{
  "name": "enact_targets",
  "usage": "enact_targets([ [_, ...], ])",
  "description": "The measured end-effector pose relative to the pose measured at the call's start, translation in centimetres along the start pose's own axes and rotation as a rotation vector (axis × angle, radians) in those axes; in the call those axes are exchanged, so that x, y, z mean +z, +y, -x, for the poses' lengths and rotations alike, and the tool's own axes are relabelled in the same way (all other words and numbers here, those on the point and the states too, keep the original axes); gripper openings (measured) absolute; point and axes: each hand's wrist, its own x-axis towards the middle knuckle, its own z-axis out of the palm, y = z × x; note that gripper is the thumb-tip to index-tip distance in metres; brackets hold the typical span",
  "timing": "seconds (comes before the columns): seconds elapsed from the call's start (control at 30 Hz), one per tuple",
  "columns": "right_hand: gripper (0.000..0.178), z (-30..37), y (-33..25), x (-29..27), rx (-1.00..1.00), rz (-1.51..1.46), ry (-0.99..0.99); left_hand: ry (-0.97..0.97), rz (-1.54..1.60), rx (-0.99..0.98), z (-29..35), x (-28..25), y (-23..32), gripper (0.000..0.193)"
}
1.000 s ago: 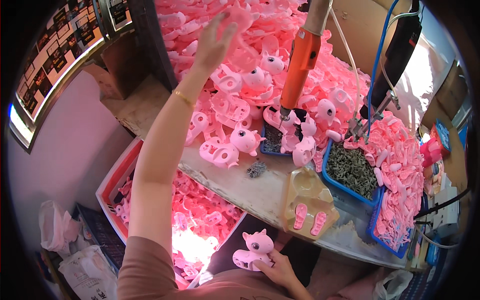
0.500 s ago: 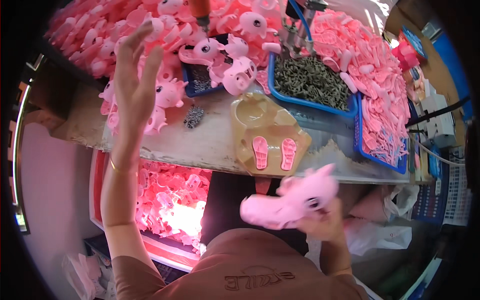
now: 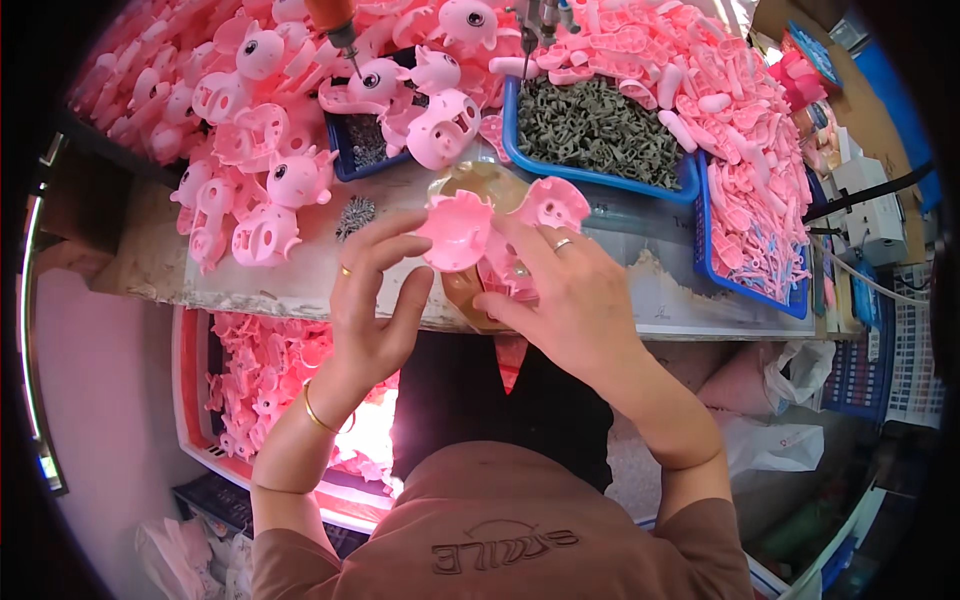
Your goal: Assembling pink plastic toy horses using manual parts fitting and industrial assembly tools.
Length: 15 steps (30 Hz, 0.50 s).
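Pink toy shell halves, hollow side up, lie over a tan moulded fixture (image 3: 460, 292) at the bench's front edge. My right hand (image 3: 575, 295) grips a shell half (image 3: 555, 203) from the right, its fingers covering part of it. To the left is a rounded, cup-like shell part (image 3: 458, 232) with a jagged rim. The right hand hides whether it joins the other part. My left hand (image 3: 375, 295) is at the cup's left edge, fingertips against or just beside it, thumb apart. Small details inside the shells are partly hidden.
A blue tray (image 3: 600, 180) holds dark green small parts; a blue basket (image 3: 705, 240) holds pink pieces. Above hang an orange-handled driver (image 3: 335, 20) and a metal tool head (image 3: 530, 25). Pink toy shells (image 3: 265, 180) are heaped at left. Screws (image 3: 355, 215) lie on the bench.
My right hand has brought the pink toy from the lower right up to the fixture, where shell halves now lie hollow side up. My left hand has come down from the upper left beside them.
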Motion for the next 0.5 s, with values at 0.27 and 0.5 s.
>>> enact_targets([
  [0.27,0.046,0.9,4.6,-2.7,-0.175,-0.021,-0.087,-0.052,-0.121,0.039,1.4,1.9,0.2,0.035],
  [0.5,0.031,0.3,6.4,-1.2,-0.285,0.101,-0.133,-0.172,-0.163,0.038,1.2,2.9,0.6,0.057],
])
